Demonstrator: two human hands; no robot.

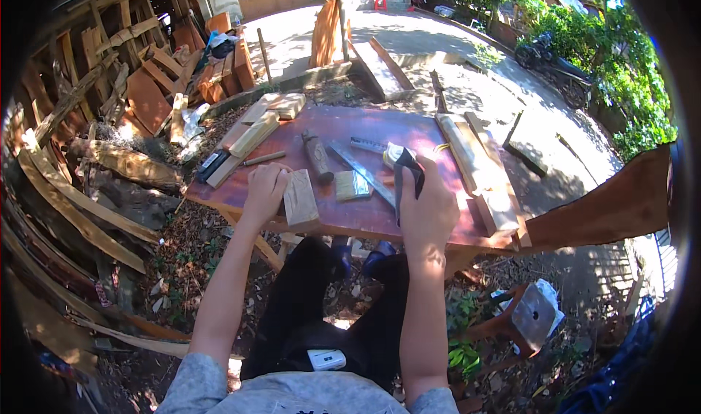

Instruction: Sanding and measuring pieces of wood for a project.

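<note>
My left hand (267, 193) is closed at the left side of a short pale wooden block (300, 201), which stands at the near edge of a reddish-brown table (285, 140). My right hand (431, 202) grips a dark folded sheet (417, 173) that looks like sandpaper, held over the table's right half. Between the hands lie a wide flat brush (353, 185), a metal ruler (352, 162) set aslant and a thick wooden piece like a tool handle (317, 156). A white roundish object (395, 153), its kind unclear, sits just beyond the sheet.
Wooden strips (467, 155) line the table's right side, and more pieces (255, 133) with a black tool (212, 166) line its left. Stacked planks (80, 224) crowd the left. A stool (529, 315) stands at the lower right. Beyond, a motorbike (551, 67) is parked.
</note>
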